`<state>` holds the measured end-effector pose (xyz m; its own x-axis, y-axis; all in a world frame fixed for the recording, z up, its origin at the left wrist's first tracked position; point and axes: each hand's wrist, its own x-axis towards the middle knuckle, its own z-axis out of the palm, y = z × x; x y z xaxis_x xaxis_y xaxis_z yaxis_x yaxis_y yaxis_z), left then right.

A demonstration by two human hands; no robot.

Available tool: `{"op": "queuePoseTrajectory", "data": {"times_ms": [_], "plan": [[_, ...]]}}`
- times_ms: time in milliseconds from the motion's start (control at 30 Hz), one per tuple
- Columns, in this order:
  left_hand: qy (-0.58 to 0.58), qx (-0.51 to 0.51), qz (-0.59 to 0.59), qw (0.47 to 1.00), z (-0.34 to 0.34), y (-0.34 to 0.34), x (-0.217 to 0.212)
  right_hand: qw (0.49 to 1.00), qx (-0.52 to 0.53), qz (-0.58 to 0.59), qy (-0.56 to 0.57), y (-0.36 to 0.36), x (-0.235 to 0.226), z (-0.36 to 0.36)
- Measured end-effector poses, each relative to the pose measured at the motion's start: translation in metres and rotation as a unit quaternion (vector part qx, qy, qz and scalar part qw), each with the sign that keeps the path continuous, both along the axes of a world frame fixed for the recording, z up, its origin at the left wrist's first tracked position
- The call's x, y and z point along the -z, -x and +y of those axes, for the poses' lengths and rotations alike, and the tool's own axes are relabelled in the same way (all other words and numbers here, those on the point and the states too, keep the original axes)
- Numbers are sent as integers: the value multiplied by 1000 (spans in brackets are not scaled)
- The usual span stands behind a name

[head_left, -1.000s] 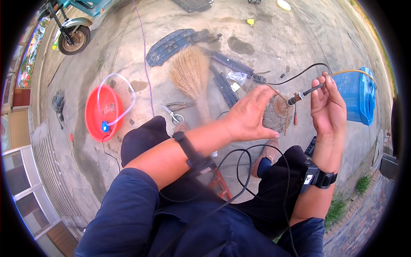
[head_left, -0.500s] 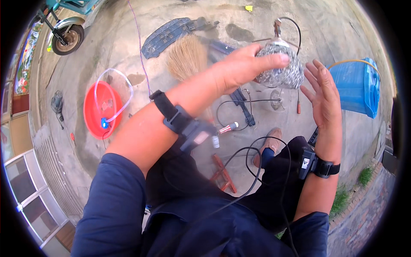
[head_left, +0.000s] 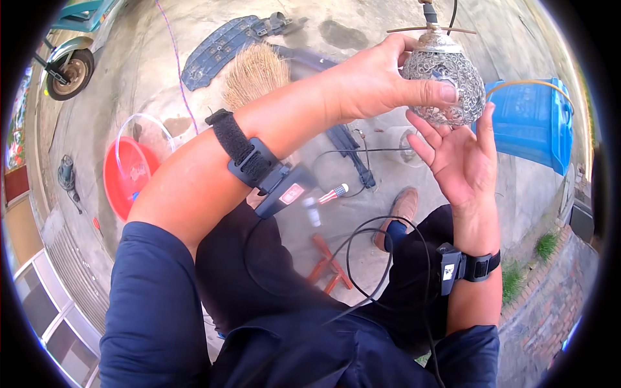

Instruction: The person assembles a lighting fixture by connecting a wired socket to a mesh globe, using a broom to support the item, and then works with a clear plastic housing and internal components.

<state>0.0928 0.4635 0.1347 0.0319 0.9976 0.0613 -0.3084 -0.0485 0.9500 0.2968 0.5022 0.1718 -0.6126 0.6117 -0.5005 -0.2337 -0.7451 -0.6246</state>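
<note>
My left hand (head_left: 381, 85) grips the side of a rounded silver lamp (head_left: 467, 79) that looks made of many small metal rings. Its thumb lies across the front of the ring mesh, while the other fingers are mostly hidden behind. Above the mesh are a metal cap, a thin crossing rod and a black cord (head_left: 453, 14). Just beneath the lamp, my right hand (head_left: 460, 160) is turned palm up with its fingers spread. Its fingertips are close to the lamp's bottom; whether they touch it I cannot tell.
On the concrete lie a straw broom (head_left: 257, 72), a dark plastic panel (head_left: 218, 53) and a small red wooden frame (head_left: 330, 265). A red basin (head_left: 126, 178) stands left, a blue bin (head_left: 533, 126) right. Black cable (head_left: 349, 255) loops over my legs.
The lamp and my left hand have come nearer and slightly right. My right hand has shifted from beside the lamp to underneath it, palm turned upward.
</note>
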Motion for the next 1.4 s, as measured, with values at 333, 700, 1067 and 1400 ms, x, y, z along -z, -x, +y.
{"op": "queuePoseTrajectory", "data": {"times_ms": [333, 700, 1067, 1400], "plan": [[93, 76, 180, 976, 5, 24, 38, 993, 33, 82, -81, -17, 2, 28], [573, -112, 232, 778, -158, 109, 248, 977, 137, 11, -163, -52, -24, 53], [611, -217, 109, 753, -196, 85, 306, 973, 158, -17, -170, -54, -24, 58], [637, -199, 62, 742, -189, 79, 309, 970, 153, -28, -189, -41, -22, 58]]}}
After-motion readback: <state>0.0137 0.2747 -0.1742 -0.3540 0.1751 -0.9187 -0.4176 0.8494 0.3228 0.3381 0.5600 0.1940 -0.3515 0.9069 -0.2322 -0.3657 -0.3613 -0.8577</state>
